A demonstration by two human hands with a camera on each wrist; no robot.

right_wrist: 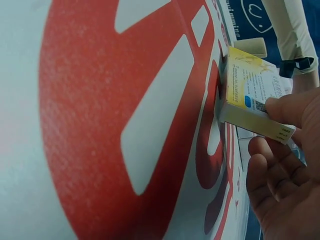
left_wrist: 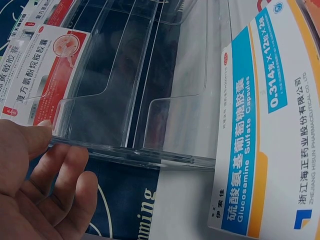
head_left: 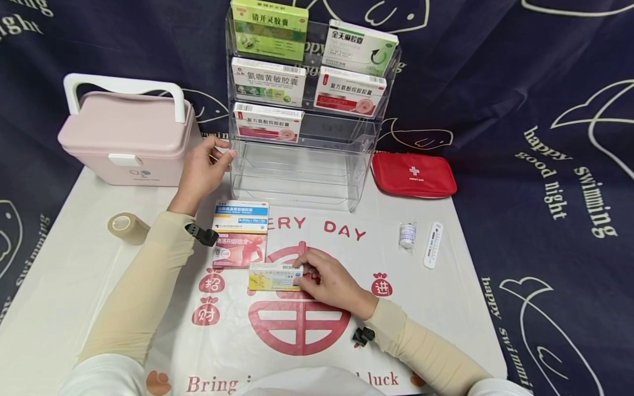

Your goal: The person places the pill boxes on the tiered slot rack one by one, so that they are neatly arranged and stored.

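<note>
One right hand (head_left: 333, 281) pinches one small yellow-and-white box (head_left: 272, 278) between thumb and fingers, just in front of two boxes lying on the table (head_left: 431, 330): one blue-and-white box (head_left: 241, 216) and one pink box (head_left: 239, 251). One left hand (head_left: 203, 169) pinches the left edge of one clear rack (head_left: 297, 175) between thumb and bent fingers. The rack holds five boxes: one green box (head_left: 269, 30), two white-and-green boxes (head_left: 268, 81) and two red-and-white boxes (head_left: 268, 122). Around it are one lidded pink case (head_left: 131, 132), one tape roll (head_left: 130, 227), one red first-aid pouch (head_left: 414, 175), one small vial (head_left: 408, 235) and one white strip (head_left: 433, 245).
</note>
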